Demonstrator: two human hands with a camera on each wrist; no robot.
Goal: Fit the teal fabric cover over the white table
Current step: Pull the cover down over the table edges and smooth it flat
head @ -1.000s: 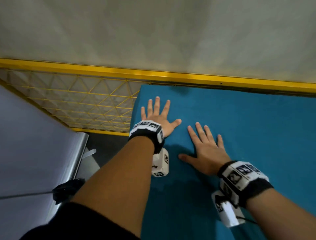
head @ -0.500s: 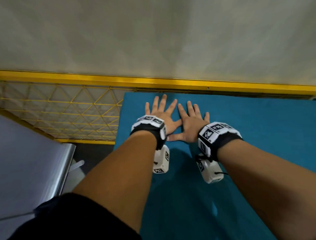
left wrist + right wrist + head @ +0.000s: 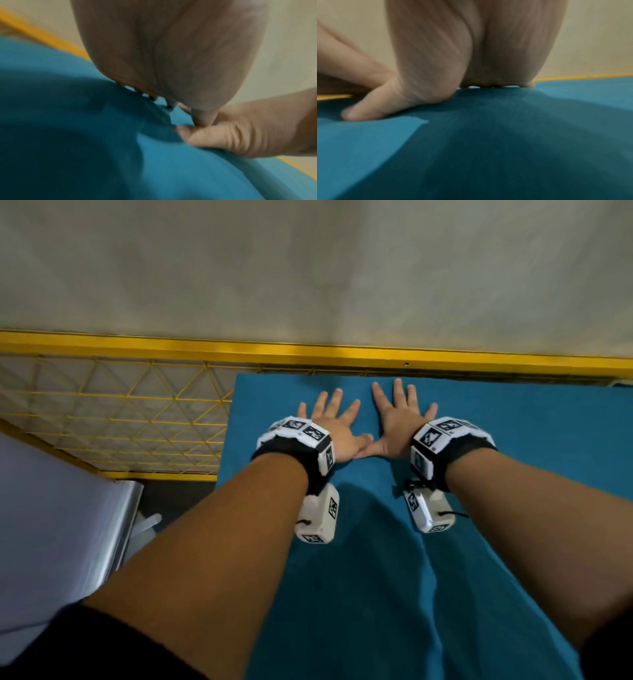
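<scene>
The teal fabric cover point(image 3: 513, 440) lies flat over the table top, and the white table under it is hidden. My left hand point(image 3: 334, 422) presses flat on the cover near its far left corner, fingers straight and spread. Beside it my right hand point(image 3: 397, 419) lies flat too, with fingers spread. The two thumbs touch in the middle. In the left wrist view my left palm point(image 3: 163, 54) sits on the cover point(image 3: 68, 135) with the right thumb against it. The right wrist view has my right palm point(image 3: 471, 47) down on the cover point(image 3: 488, 148).
A yellow rail point(image 3: 308, 354) with a yellow wire mesh point(image 3: 120, 416) runs along the far edge and left of the table. A pale wall point(image 3: 308, 268) rises behind it. A grey metal surface point(image 3: 51, 525) stands at the left, across a dark gap.
My right hand has slid forward and left across the cover until it lies next to the left hand, thumbs touching. Both hands have moved closer to the far edge.
</scene>
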